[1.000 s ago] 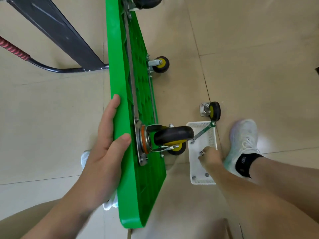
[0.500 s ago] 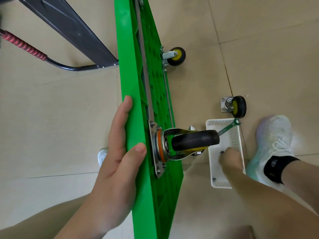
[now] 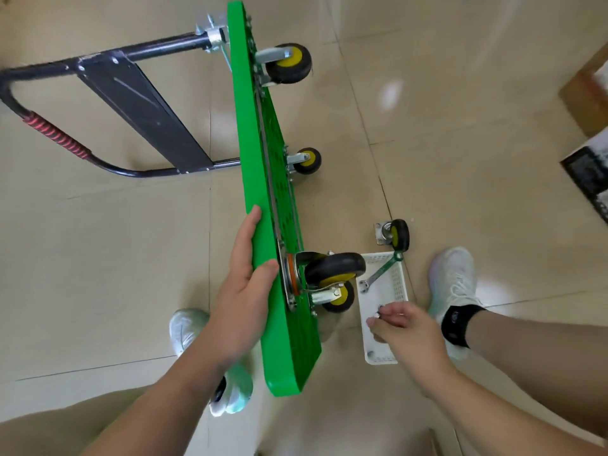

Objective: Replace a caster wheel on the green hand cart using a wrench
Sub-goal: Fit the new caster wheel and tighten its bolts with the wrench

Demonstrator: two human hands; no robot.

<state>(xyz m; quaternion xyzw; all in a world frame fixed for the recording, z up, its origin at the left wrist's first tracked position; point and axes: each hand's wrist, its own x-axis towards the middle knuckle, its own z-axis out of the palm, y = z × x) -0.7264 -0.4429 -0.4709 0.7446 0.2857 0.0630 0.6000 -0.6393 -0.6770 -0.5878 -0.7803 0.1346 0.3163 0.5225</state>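
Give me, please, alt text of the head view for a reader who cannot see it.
A person's left hand holds a green hand cart tipped on its edge, while the right hand pinches a small metal part over a white basket holding a wrench; a loose caster wheel stands beside it.

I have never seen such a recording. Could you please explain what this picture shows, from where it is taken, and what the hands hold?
No machine here: a person works with bare hands. The camera sits on the person's head and looks down at the floor. The green cart stands on its side, wheels pointing right. The left hand grips its upper edge. On the floor lie a loose caster and a white tray with a wrench in it. The right hand, over the tray, pinches a small metal part, perhaps a nut.
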